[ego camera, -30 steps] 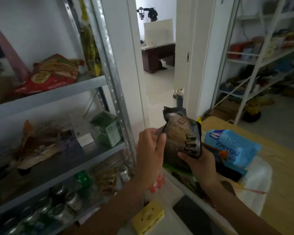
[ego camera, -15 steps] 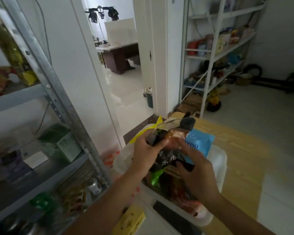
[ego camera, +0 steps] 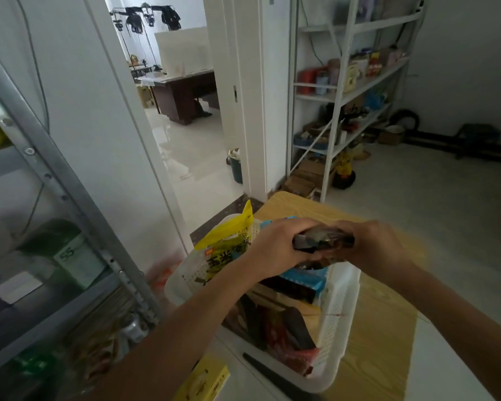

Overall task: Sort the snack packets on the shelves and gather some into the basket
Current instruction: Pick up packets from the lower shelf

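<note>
Fingers of our left hand (ego camera: 275, 247) and right hand (ego camera: 379, 246) curl around a dark packet (ego camera: 324, 241), gripping it between them above the white basket (ego camera: 343, 319) by the counter's (ego camera: 382, 357) left edge.

You are standing in a plain storeroom. A grey steel rack (ego camera: 55, 180) at your left holds a green box (ego camera: 70, 256) and cans, and a white shelf unit (ego camera: 339, 96) by the far wall is loaded with tins, cartons and boxes. The walls are bare white and the floor (ego camera: 417, 212) is pale glossy tile. Through the open doorway (ego camera: 185, 140) you can see a dark wooden desk (ego camera: 182, 91), so an office or living room adjoins. A white basket (ego camera: 339, 314) of snack packets (ego camera: 272, 328) sits on the wooden table (ego camera: 382, 342) before you.
</note>
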Tool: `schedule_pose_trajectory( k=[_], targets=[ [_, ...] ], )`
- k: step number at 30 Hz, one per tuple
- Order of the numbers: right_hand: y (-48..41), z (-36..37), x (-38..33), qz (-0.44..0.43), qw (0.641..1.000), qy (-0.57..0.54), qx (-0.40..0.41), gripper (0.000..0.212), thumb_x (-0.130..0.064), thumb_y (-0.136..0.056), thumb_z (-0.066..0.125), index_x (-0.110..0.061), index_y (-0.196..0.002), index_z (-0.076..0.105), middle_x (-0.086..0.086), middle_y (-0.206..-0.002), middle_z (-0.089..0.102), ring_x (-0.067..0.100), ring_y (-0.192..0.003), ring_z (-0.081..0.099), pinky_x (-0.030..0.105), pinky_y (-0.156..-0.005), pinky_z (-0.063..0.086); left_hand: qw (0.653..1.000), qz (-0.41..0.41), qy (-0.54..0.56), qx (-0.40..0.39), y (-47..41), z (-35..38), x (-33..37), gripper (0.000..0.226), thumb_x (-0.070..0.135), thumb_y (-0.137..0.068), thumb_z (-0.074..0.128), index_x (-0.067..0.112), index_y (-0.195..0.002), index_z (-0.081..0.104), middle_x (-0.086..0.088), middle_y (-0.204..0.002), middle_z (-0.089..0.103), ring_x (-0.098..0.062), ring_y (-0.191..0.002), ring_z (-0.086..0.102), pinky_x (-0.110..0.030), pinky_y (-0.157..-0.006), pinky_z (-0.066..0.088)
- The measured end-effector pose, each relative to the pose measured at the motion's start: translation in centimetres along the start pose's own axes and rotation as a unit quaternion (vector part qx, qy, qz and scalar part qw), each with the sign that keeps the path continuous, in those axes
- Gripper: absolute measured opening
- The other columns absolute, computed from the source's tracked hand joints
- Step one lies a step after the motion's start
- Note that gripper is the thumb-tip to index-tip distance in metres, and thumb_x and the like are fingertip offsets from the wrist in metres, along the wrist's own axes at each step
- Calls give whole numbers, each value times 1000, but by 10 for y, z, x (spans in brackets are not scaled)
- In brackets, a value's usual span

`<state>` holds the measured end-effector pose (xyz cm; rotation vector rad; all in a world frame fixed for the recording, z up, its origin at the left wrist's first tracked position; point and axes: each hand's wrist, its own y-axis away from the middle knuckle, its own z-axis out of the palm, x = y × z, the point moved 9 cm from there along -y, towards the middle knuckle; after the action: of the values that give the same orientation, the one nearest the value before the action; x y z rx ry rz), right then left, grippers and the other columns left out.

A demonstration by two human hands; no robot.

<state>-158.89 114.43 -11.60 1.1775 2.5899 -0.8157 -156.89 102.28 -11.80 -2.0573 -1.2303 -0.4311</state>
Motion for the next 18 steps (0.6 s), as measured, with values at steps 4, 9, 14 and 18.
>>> schedule_pose_trajectory(
  k=[4,9,14,18],
  targets=[
    [-5,14,40,45,998,5,43,21,-28,-71,80,-21,-90,73,-6,-68,69,14,-59,64,38,-56,55,992,-88,-89,-17,-11,-2,-31,95,40,-79,75,26,-152,16,7,-158,21,-12,-141,25,-33,-111,26],
    [-1,92,81,165,975,100,-110,14,-45,-85,61,-35,-95,61,-7,-84,65,12,-75,62,32,-73,55,932,-187,-210,-228,17,62,-118,106,64,-76,65,18,-153,8,-2,-158,20,-21,-147,14,-50,-119,12],
    [29,167,106,193,938,200,-210,24,-35,-94,47,-24,-112,58,-3,-100,65,17,-89,64,25,-65,44,868,-200,-320,-322,75,110,-166,65,34,-97,49,18,-151,18,-5,-159,20,-24,-147,12,-47,-119,5],
    [33,180,116,191,933,208,-223,31,-28,-97,43,-25,-127,47,0,-105,65,20,-90,65,27,-59,40,873,-187,-336,-299,73,109,-167,52,25,-99,42,20,-149,27,-4,-156,27,-23,-145,19,-47,-119,9]
  ],
)
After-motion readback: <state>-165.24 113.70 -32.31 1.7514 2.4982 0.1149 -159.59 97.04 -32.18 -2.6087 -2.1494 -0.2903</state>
